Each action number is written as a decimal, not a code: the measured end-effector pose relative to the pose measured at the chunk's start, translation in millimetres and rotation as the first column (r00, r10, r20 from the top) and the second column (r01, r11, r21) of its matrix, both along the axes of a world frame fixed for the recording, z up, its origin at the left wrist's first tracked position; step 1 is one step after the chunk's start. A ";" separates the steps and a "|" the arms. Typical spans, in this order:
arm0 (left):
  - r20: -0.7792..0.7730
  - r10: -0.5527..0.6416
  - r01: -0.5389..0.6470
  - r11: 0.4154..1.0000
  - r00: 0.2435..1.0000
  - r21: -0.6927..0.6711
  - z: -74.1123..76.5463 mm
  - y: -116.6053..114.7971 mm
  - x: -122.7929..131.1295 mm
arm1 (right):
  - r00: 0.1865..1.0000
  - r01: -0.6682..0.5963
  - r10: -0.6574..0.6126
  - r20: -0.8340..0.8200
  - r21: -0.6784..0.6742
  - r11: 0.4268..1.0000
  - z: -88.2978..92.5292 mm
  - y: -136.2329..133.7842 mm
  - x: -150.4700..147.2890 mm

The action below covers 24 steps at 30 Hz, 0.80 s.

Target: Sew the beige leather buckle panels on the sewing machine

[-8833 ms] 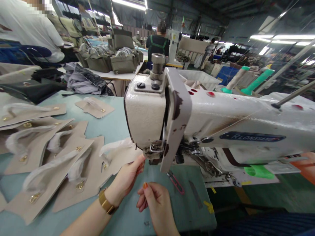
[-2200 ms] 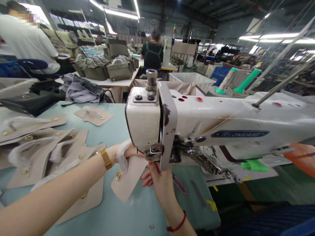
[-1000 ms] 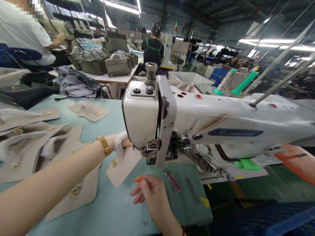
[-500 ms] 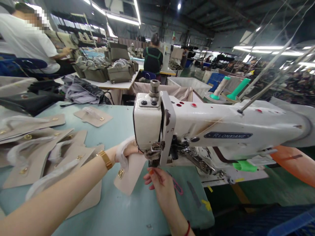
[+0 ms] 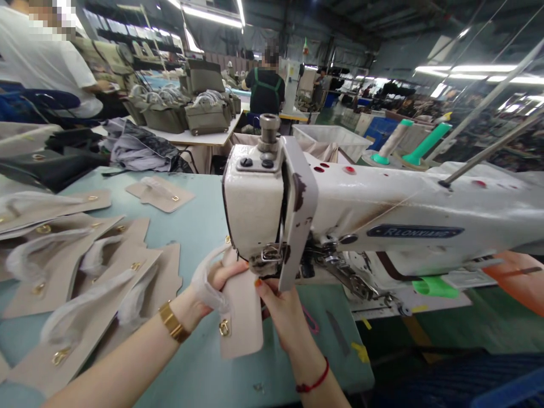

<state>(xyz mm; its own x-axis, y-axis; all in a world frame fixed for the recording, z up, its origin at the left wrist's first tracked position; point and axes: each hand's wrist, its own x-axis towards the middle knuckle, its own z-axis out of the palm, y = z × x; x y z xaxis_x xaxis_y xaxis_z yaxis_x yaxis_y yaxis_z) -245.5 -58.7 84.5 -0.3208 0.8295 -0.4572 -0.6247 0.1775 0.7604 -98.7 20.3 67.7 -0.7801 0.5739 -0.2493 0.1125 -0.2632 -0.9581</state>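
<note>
A beige bag panel (image 5: 243,317) with a gold buckle and a plastic-wrapped handle (image 5: 210,277) lies under the head of the white sewing machine (image 5: 259,209). My left hand (image 5: 208,292) reaches through the handle loop and grips the panel's left side, thumb on top. My right hand (image 5: 283,309) is closed at the panel's right edge, just below the needle area, its thumb against the edge and its other fingers partly hidden. The machine head covers the panel's far end and the needle.
Several similar beige panels (image 5: 106,294) overlap on the left of the blue-green table (image 5: 191,379); one more panel (image 5: 164,195) lies farther back. Pink-handled snips (image 5: 312,321) and a dark blade-like strip (image 5: 338,331) lie right of my right hand. Co-workers sit beyond.
The panel has turned more upright in view and shifted right. My left hand has come nearer with its thumb now visible on top. My right hand has closed in on the panel's edge.
</note>
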 end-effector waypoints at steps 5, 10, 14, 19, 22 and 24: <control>-0.018 -0.093 0.094 0.992 0.996 0.084 7.1 -5.4 0.0 | 0.999 -0.016 0.015 0.051 0.020 1.000 2.9 -1.2 2.5; -0.050 -0.113 0.117 0.989 0.992 0.094 17.2 -8.3 2.1 | 0.998 -0.039 0.035 0.051 0.084 0.996 4.0 -4.0 5.9; -0.068 -0.078 0.083 0.993 0.995 0.083 19.0 -6.0 1.4 | 0.998 -0.044 0.038 0.050 0.135 0.990 6.2 -4.0 5.7; -0.092 -0.048 0.055 0.996 0.995 0.076 13.3 -1.5 -3.4 | 0.996 -0.048 0.030 0.082 0.226 0.973 7.8 -0.8 2.5; -0.089 -0.047 0.055 0.995 0.995 0.087 10.2 0.2 -6.3 | 0.996 -0.042 0.019 0.092 0.252 0.967 6.1 0.2 -0.2; -0.088 -0.050 0.060 0.992 0.995 0.113 8.7 1.1 -7.7 | 0.996 -0.033 0.008 0.090 0.271 0.962 5.8 0.6 -1.7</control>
<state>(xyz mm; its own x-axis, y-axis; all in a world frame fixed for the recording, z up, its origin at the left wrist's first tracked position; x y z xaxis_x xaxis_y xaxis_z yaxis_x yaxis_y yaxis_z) -253.2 -57.5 93.2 -0.3068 0.8925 -0.3306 -0.5486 0.1180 0.8277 -100.4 20.9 73.5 -0.7744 0.6138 -0.1536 0.2018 0.0095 -0.9794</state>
